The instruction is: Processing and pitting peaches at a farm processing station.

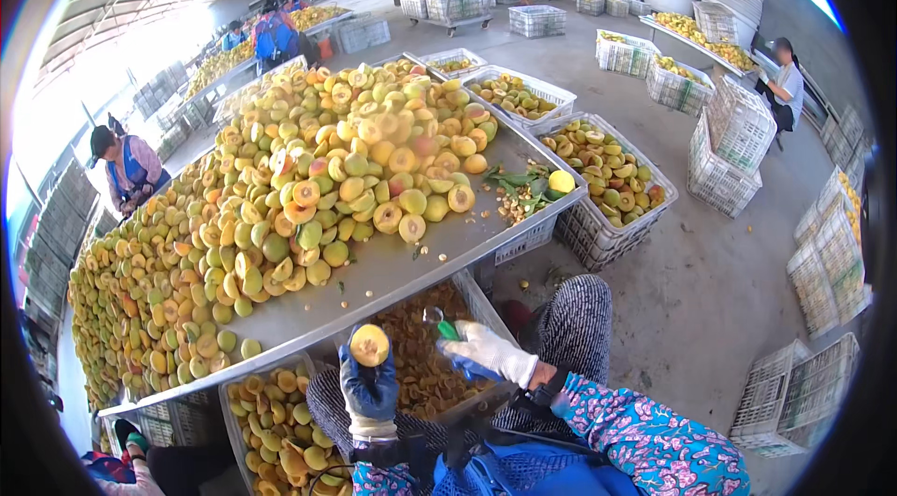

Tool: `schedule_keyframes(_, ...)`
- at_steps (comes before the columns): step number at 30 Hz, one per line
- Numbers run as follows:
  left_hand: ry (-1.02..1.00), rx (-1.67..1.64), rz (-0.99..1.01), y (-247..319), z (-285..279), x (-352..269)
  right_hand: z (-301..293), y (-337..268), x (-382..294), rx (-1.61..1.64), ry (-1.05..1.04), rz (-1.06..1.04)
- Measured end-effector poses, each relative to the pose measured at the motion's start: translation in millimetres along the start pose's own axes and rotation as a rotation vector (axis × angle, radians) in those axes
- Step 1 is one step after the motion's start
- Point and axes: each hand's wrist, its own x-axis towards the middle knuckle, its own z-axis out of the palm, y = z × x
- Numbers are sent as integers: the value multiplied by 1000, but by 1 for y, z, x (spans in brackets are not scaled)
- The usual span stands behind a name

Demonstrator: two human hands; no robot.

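My left hand (369, 384), in a white knit glove with a blue coated palm, holds a halved peach (369, 346) with its cut face up. In my right hand (488, 354), gloved the same way, is a green-handled pitting tool (447, 329) with a rounded metal end. The tool and the peach half are apart. Beneath both hands, between my knees, stands a crate of brown pits and scraps (420, 373). Just beyond lies a metal-topped table (448, 244) heaped with peach halves (301, 216).
Loose pits and green leaves (522, 188) lie at the table's right corner. A crate of peach halves (606, 170) stands beside it, another crate (238, 419) at lower left. Co-workers (133, 167) sit around. Stacked white crates (732, 139) stand on the right.
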Motion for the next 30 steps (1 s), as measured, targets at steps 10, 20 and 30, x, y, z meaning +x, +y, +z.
schedule_keyframes(10, -120, 571, 272, -22, 33, 13, 42, -51, -24, -463, -5, -199)
schedule_keyframes(20, 31, 536, 282, -20, 30, -4, 60, -12, -17, -910, 5, -515)
schedule_keyframes(30, 161, 666, 265, -21, 22, -5, 61, 5, -8, -869, -24, -468)
